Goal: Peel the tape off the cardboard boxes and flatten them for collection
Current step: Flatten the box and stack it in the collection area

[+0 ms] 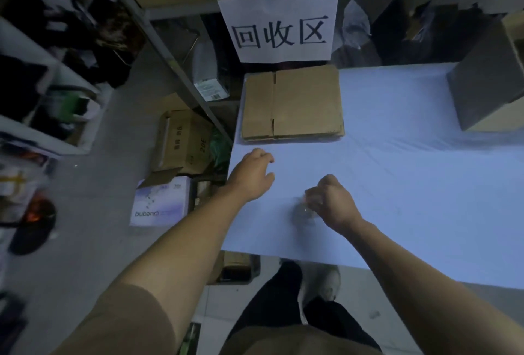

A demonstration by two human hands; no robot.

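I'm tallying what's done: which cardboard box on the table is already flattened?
The flattened box lying flat under the paper sign, at the table's far left. The other box, far right, stands unfolded.

Two bare hands are over the table: the left hand [253, 173] and the right hand [333, 201]. One stack of flattened boxes [293, 102] lies far on the one table [411, 170]. One upright box [490, 76] stands far right. One paper sign [279, 24] hangs above. Two boxes sit on the floor at left: a brown carton [181, 142] and a white box [161, 201].
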